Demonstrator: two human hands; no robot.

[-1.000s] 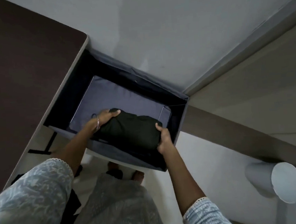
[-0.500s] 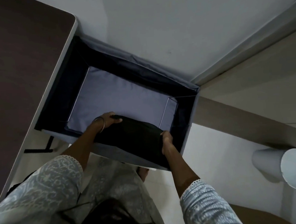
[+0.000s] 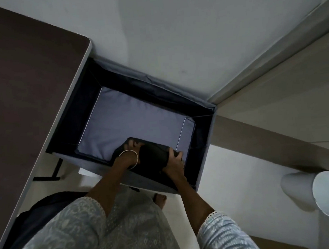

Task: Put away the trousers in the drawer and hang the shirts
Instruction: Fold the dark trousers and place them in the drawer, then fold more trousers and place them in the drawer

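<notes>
I see a dim, bluish picture; the drawer [image 3: 204, 146] walls sink into black shadow, edges bend from the wide lens, and my sleeves [image 3: 74, 233] blur softly.

No readable text, label or number anywhere — though the dim light may hide small print.

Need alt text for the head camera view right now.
Both hands, left hand and right hand, press folded dark trousers into the near corner of an open fabric drawer. A dark table stands left.
</notes>
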